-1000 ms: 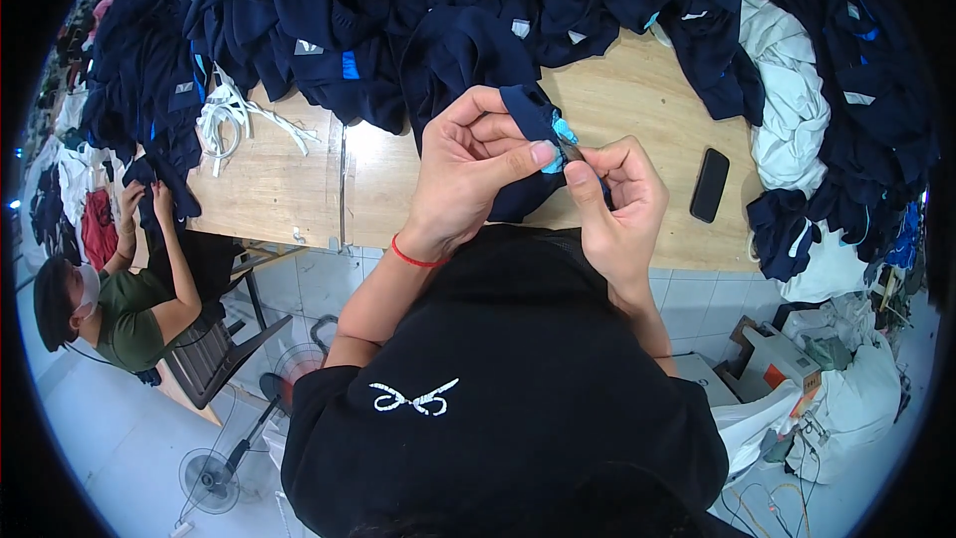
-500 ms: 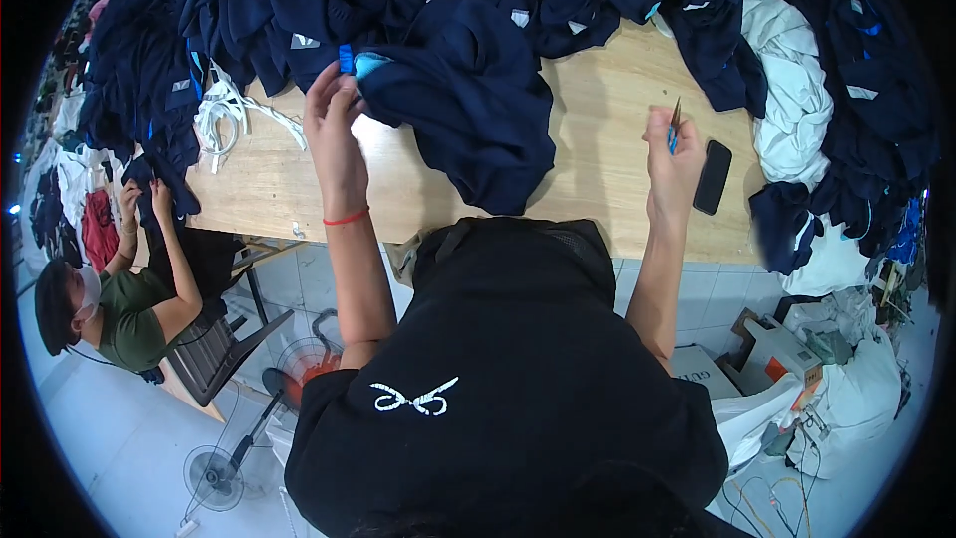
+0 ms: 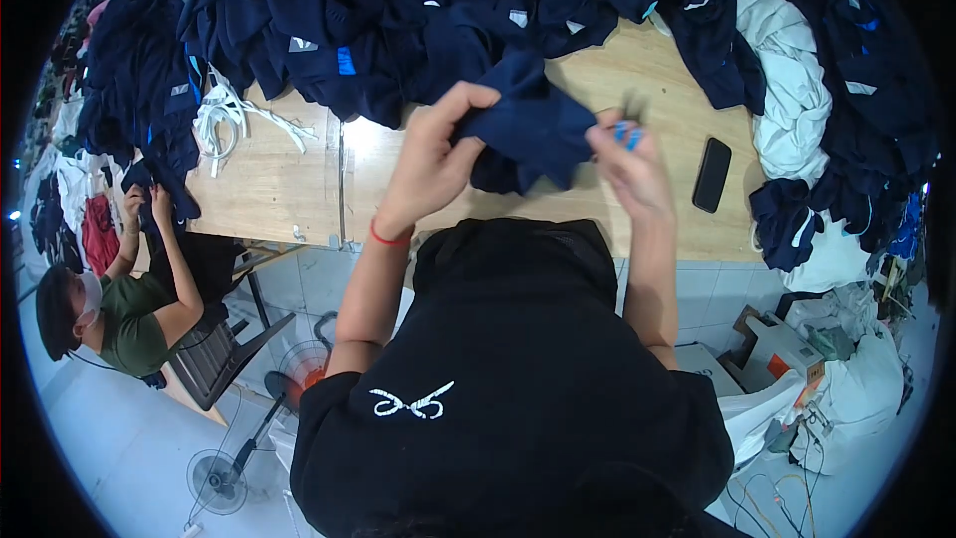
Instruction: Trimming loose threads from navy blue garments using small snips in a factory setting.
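Observation:
A dark navy garment [image 3: 538,125] is bunched up above the near part of the table, in front of my body. My left hand [image 3: 435,154] grips its left side between thumb and fingers. At its right edge is my right hand [image 3: 634,167], closed around small thread snips [image 3: 626,134] with blue handles. The snips' blades point away from me and are smeared by motion. The right fingertips also meet the cloth edge; how firmly they pinch it I cannot tell.
A heap of navy garments [image 3: 398,0] covers the table's far side. White cloth [image 3: 787,80] lies to the right, near a black phone [image 3: 712,175]. White tape strips [image 3: 221,125] rest on the left of the wooden table [image 3: 269,194]. A person in green [image 3: 139,324] handles dark cloth at far left.
My left hand has moved right with the garment, which is now gathered up smaller. My right hand has come left to the garment's edge with the snips.

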`<action>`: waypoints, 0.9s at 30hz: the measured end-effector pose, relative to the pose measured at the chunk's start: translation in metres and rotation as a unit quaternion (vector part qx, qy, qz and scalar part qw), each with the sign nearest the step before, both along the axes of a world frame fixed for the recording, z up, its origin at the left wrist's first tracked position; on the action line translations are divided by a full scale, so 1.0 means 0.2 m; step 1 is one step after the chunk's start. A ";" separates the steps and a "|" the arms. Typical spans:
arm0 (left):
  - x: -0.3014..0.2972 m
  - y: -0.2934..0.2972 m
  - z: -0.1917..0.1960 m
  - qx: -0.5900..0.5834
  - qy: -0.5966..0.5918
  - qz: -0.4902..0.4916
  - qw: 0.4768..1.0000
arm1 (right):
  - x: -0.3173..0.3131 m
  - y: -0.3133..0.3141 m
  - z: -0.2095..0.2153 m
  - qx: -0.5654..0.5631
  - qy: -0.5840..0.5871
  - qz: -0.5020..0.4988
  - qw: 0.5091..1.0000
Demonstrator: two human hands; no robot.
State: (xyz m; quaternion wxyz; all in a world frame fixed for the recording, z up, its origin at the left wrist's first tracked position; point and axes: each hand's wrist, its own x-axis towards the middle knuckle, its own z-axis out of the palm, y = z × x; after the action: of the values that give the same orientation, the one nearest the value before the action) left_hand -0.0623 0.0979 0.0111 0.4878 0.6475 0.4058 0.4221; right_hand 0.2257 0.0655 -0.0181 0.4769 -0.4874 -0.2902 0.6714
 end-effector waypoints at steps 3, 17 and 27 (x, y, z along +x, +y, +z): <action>-0.03 0.15 0.08 0.047 -0.083 0.034 0.995 | 0.08 0.03 0.28 0.136 -0.016 -0.060 0.989; 0.42 -0.01 -0.37 -0.046 0.025 0.015 0.999 | 0.50 -0.11 -0.51 -0.004 -0.375 -0.252 0.892; 0.76 0.31 -0.60 -0.160 0.067 0.045 0.984 | 0.51 -0.09 -0.53 0.003 -0.415 -0.217 0.883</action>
State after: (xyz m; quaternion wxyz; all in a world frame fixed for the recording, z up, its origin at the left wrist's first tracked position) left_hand 0.0890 0.1607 -0.1094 0.5376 0.5689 0.5286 0.3286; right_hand 0.3283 0.0473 -0.1232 0.4482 -0.7709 -0.3508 0.2859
